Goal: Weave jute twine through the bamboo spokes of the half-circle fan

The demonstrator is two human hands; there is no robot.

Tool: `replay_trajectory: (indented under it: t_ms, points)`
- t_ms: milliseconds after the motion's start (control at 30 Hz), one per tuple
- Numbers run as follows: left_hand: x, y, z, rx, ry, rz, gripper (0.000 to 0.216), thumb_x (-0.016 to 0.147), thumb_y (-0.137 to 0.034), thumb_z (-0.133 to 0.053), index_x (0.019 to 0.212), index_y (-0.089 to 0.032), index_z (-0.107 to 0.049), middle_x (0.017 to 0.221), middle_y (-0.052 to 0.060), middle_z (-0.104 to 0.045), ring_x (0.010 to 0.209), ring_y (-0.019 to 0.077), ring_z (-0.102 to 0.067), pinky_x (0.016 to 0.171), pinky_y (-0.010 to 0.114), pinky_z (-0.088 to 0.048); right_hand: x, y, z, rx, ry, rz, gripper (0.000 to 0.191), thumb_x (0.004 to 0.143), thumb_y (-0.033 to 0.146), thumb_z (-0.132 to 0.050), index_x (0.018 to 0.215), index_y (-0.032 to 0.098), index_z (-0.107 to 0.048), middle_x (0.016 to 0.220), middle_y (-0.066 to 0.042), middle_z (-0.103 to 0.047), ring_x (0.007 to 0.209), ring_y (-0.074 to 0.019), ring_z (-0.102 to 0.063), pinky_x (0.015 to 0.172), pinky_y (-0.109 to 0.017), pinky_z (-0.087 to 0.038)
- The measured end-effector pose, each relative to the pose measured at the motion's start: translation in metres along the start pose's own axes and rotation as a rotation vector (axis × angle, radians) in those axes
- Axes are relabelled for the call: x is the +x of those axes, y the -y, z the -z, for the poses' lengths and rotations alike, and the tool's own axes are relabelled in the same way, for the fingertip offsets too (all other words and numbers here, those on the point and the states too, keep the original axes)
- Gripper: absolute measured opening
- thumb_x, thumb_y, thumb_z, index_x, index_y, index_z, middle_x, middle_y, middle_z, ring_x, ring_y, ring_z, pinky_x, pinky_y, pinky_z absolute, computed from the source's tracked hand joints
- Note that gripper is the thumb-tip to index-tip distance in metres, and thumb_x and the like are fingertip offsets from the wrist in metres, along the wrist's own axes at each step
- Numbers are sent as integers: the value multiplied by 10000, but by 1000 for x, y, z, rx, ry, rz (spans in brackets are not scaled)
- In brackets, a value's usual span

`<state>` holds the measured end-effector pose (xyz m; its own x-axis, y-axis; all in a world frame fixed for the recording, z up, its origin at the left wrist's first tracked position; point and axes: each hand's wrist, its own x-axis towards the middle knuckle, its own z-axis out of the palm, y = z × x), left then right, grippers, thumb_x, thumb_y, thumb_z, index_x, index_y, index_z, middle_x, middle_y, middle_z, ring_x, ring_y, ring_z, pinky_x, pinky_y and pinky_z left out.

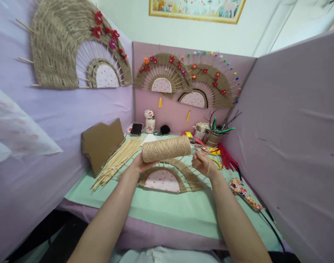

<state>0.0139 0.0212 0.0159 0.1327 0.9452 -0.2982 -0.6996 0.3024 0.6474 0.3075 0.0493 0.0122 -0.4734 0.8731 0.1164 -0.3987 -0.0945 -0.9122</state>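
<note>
My left hand [141, 163] holds a large spool of jute twine [167, 149] from below at its left end, tilted slightly up to the right. Just off the spool's right end, my right hand [201, 163] is closed, with a strand of twine running over the heel of the hand. Beneath both hands a half-round woven fan [193, 178] lies on the table, partly hidden by the spool and hands. Its inner half-circle is a white panel with pink dots [163, 180], and thin sticks spread outward from it.
Left of the fan lie a bundle of thin sticks [120, 160] and folded cardboard [102, 144]. A patterned glue gun [245, 193] with a cable, red fuzzy stems [227, 157] and a tool can [214, 138] are at right. Finished fans [163, 69] hang on the partitions.
</note>
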Motion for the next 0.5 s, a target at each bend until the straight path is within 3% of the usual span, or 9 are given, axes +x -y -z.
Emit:
replay_trajectory:
  t_ms: [133,233,300,367,467,500]
  points:
    - [2,-1,1,-47,5,26,379,847,-183,-401,1210,-197,-507,850,71,-681,753,200,-662,679,349,-546,-2,17,34,296,-136,202,306,846,314,-538,596,197,-407,396,110,-190,344,-54,-177,354,-157,-225]
    - [3,-1,3,-59,9,44,406,862,-191,-387,1259,-193,-468,876,84,-677,764,210,-664,667,355,-547,-3,22,61,330,-364,361,329,841,271,-505,564,203,-340,372,114,-193,324,-55,-171,342,-160,-227]
    - [3,-2,4,-71,21,30,432,867,-200,-386,1296,-198,-438,922,95,-675,797,222,-663,686,373,-544,-4,22,73,63,-628,333,332,820,255,-489,543,209,-311,367,114,-208,318,-57,-176,349,-177,-236]
    - [4,-2,6,-93,39,3,452,869,-208,-387,1320,-208,-417,966,101,-672,831,227,-659,712,386,-539,-3,19,79,-283,-872,249,250,776,224,-490,553,208,-376,394,93,-308,338,-72,-265,390,-207,-288]
    - [6,-2,8,-113,60,-27,443,870,-213,-384,1311,-224,-429,948,88,-679,830,222,-660,721,383,-536,-2,16,73,-538,-1027,210,61,667,124,-508,640,177,-524,563,5,-517,548,-147,-502,565,-283,-405]
    - [7,-2,9,-110,69,-30,435,870,-212,-384,1301,-227,-439,930,81,-682,820,220,-661,719,382,-535,-3,16,69,-601,-1055,240,102,633,91,-499,669,168,-554,650,-30,-567,669,-179,-545,655,-317,-421]
